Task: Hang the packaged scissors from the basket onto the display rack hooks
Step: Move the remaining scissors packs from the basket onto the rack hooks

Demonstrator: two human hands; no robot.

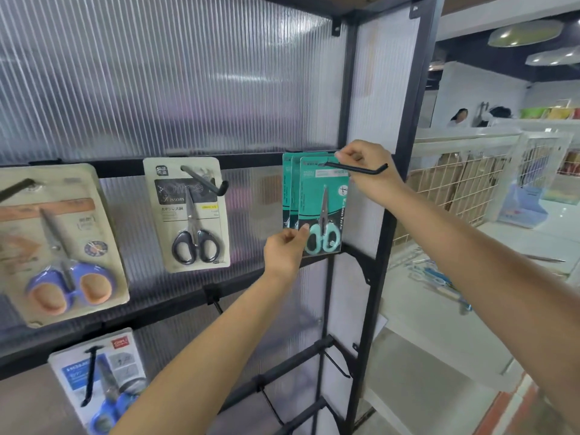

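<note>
Shop: packaged scissors (320, 208) on rack hooks (357, 168)

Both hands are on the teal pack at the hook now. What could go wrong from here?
1. The front teal scissors pack may not be fully on the black wire hook; the right hand covers its top corner, so releasing could drop it.
2. The left hand pinches only the bottom corner, so the pack could twist.
</note>
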